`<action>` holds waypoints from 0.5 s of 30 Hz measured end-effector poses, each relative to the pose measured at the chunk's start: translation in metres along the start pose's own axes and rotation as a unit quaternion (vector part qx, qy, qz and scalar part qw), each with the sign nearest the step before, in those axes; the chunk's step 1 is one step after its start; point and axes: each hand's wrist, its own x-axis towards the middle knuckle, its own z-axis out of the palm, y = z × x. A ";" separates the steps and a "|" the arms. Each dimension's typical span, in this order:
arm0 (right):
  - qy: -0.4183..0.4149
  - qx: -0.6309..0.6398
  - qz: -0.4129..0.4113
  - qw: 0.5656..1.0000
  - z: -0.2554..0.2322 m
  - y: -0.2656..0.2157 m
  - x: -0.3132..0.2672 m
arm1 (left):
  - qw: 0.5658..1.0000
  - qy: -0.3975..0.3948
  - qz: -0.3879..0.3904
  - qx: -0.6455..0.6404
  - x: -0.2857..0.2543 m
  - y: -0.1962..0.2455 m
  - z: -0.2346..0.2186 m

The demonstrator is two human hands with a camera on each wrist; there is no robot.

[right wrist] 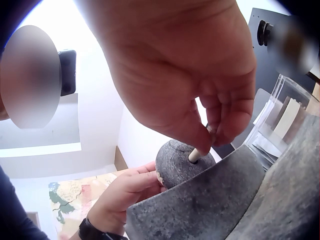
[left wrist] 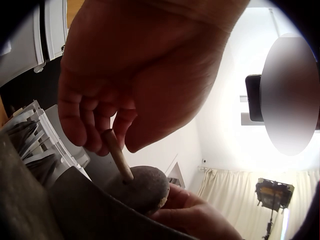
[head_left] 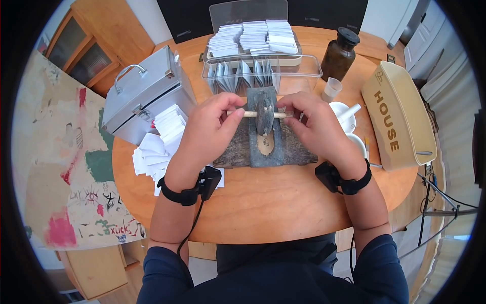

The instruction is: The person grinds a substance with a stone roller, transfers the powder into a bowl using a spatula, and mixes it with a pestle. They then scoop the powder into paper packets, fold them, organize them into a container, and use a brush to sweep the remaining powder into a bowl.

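A dark stone grinding wheel stands upright in the long hollow of a grey stone trough. Tan powder lies in the hollow on the near side of the wheel. Through the wheel's middle runs a pale wooden axle, sticking out on both sides. My left hand pinches the axle's left end between thumb and fingers. At the other end, the right hand pinches the axle close to the wheel; the right wrist view shows its fingertips around the wooden tip.
Behind the trough stand clear boxes of white packets. A silver case and loose white packets lie left. On the right are a brown bottle, a plastic cup, a white mortar with pestle and a cream bin.
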 end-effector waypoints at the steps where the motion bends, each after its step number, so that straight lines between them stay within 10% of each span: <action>1: -0.012 -0.002 -0.001 1.000 -0.001 -0.002 0.000 | 1.000 0.011 0.001 -0.015 0.000 0.000 0.002; 15: 0.009 -0.035 -0.110 0.993 0.004 0.000 -0.001 | 0.994 -0.032 -0.082 -0.058 -0.001 0.010 0.008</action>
